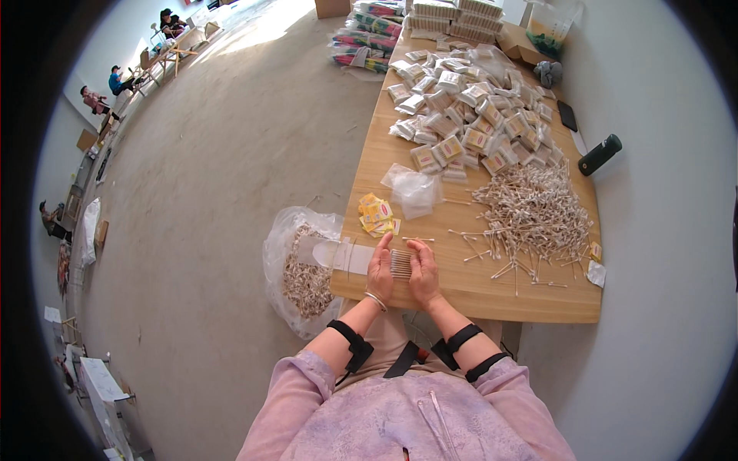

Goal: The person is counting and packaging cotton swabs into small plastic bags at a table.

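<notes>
Between my two hands, a flat row of cotton swabs (400,263) lies side by side near the front edge of the table. My left hand (380,270) closes on one end of the row, and my right hand (423,273) cups the other end. A pale translucent strip (350,258) extends left from my left hand over the table edge. Just beyond it lie small yellow printed cards (377,214) and clear plastic bags (415,190). A single loose swab (419,239) rests by my right fingertips.
A large heap of loose swabs (534,211) covers the table's right side. Behind it are many packed swab packets (469,115). A dark bottle (600,155) and phone (567,116) stand along the wall side. A plastic sack of swabs (304,280) sits left of the table. People work far left.
</notes>
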Demonstrator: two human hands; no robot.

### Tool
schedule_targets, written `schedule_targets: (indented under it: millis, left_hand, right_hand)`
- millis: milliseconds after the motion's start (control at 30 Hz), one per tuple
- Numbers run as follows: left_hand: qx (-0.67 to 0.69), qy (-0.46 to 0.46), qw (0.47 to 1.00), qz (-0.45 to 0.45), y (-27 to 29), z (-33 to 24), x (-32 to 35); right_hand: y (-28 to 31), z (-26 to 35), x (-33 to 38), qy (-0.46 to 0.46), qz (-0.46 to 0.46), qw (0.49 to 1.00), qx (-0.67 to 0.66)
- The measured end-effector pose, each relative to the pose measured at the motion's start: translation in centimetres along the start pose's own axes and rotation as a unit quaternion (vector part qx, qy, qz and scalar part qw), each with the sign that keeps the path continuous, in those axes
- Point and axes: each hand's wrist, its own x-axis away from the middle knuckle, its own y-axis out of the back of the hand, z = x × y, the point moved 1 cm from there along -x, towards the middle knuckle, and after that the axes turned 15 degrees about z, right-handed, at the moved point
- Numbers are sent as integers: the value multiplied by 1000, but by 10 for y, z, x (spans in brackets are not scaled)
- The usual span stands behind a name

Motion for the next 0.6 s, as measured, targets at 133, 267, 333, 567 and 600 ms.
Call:
schedule_targets:
  millis: [133, 267, 333, 567, 600]
  left_hand:
    - [-30, 9, 999, 22, 0, -2, -1]
    - [-14, 18, 1000, 17, -3, -2, -1]
    - [-8, 16, 1000, 12, -1, 0, 1]
    - [-14, -8, 1000, -10, -1, 2, 1]
    - [-15, -11, 1000, -9, -1, 2, 0]
  right_hand:
    - [-2, 3, -4, -31, 7, 998, -51]
    - [1, -2, -4, -6, 24, 999, -35]
    - [5, -2, -3, 18, 41, 999, 3]
    - [24, 12, 19, 59, 165, 927, 332]
    - [23, 13, 19, 55, 173, 922, 343]
